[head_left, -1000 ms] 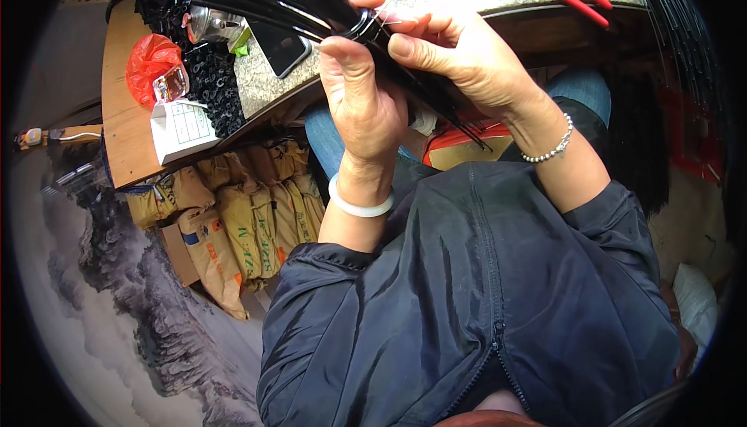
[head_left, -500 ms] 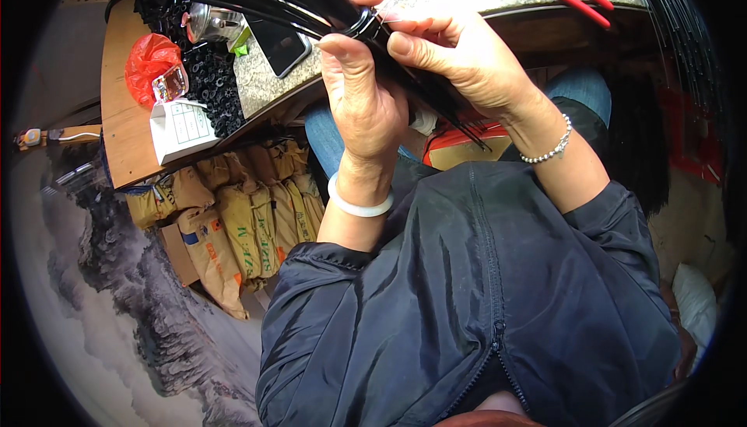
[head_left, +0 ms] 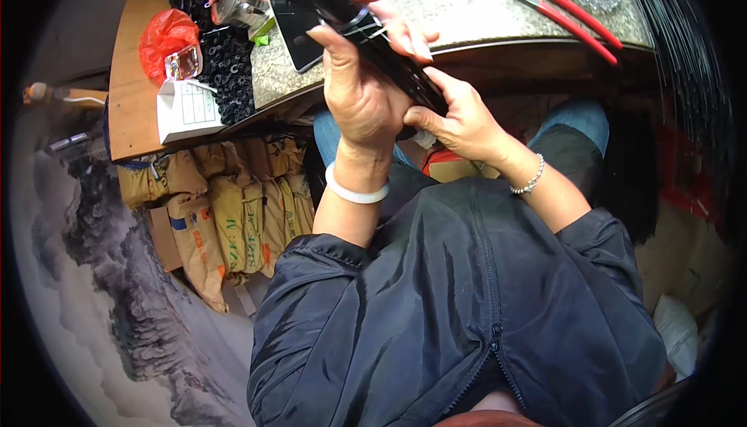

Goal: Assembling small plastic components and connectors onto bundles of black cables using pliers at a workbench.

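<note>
Currently | left hand [head_left: 359,104], right hand [head_left: 465,122] both gripping black bundle [head_left: 411,75] | green-lettered tan sacks [head_left: 226,213] | grid-printed white box [head_left: 187,112]

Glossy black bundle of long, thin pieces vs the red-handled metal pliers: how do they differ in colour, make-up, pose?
Colour: the glossy black bundle is mostly black; the red-handled metal pliers have bright red grips.
Make-up: bundle, many thin pieces; pliers, two joined arms.
Pose: bundle held in the left hand and right hand; pliers lying on the grey speckled tabletop.
Shared: both slant down rightward.
</note>
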Tool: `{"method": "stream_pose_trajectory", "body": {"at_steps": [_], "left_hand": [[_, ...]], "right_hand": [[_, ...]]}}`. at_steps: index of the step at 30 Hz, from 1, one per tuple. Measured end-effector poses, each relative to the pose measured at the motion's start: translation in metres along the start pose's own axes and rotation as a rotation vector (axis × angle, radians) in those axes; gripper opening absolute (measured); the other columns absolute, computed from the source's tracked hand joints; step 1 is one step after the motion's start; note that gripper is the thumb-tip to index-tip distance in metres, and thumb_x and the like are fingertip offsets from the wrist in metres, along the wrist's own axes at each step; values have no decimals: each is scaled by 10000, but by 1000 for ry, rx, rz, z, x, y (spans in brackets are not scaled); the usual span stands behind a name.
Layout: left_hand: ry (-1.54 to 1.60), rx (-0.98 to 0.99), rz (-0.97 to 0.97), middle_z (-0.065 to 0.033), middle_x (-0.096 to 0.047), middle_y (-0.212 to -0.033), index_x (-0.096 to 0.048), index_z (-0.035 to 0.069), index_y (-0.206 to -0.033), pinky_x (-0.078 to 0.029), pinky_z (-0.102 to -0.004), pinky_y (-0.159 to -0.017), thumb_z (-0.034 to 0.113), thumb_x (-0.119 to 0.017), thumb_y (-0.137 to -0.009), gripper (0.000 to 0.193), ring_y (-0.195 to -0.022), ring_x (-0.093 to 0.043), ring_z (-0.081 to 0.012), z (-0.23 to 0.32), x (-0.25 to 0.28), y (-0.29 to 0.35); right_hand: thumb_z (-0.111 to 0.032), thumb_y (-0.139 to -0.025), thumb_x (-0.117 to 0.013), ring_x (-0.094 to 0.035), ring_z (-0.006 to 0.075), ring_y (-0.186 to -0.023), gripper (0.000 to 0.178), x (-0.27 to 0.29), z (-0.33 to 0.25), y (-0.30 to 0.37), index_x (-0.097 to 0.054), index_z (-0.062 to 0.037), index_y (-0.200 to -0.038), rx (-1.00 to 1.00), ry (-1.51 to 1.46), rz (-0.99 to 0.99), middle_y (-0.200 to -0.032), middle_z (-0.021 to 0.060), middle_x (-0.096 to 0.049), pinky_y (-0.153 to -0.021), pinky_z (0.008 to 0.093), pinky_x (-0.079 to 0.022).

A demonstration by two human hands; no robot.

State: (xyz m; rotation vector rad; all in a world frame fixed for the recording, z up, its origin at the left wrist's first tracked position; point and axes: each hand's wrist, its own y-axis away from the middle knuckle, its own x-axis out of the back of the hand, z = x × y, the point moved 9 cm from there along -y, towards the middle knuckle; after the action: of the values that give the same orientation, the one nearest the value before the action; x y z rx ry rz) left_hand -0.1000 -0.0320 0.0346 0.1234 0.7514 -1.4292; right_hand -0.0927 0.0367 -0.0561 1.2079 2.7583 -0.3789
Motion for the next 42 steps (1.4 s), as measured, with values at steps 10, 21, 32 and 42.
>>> {"method": "stream_pose_trajectory", "body": {"at_steps": [10,21,32,42], "left_hand": [[-206,103,33,-37,-565,-617,-563,-62,-966,-429,-182,-467,-53,-679,-723,269,-491,-529,-73,5,-6,15],[-353,41,144,41,-497,-533,-604,-68,-1024,-290,-157,-370,27,-565,-846,205,-397,-406,1,23,-19,20],[-623,-132,123,-14,-594,-722,-633,-64,-921,-421,-189,-553,-13,-557,-799,153,-597,-499,-38,29,-16,32],[-366,15,270,23,-483,-541,-580,-98,-1011,-328,-175,-340,29,-546,-840,216,-375,-392,-19,38,1,22]], "right_hand": [[-191,-714,-734,-633,264,-778,333,-7,-22,5,-554,-28,-942,129,92,-17,-838,108,-629,-697,303,-478],[-452,-601,-763,-503,172,-800,730,25,-79,20,-505,-30,-1137,511,362,284,-977,75,-555,-716,285,-443],[-149,-676,-753,-494,195,-891,263,0,-170,25,-641,-56,-894,760,830,331,-948,83,-592,-779,288,-399],[-72,-748,-694,-594,230,-858,216,78,-135,22,-542,-22,-894,548,1139,439,-956,112,-616,-765,309,-461]]}}
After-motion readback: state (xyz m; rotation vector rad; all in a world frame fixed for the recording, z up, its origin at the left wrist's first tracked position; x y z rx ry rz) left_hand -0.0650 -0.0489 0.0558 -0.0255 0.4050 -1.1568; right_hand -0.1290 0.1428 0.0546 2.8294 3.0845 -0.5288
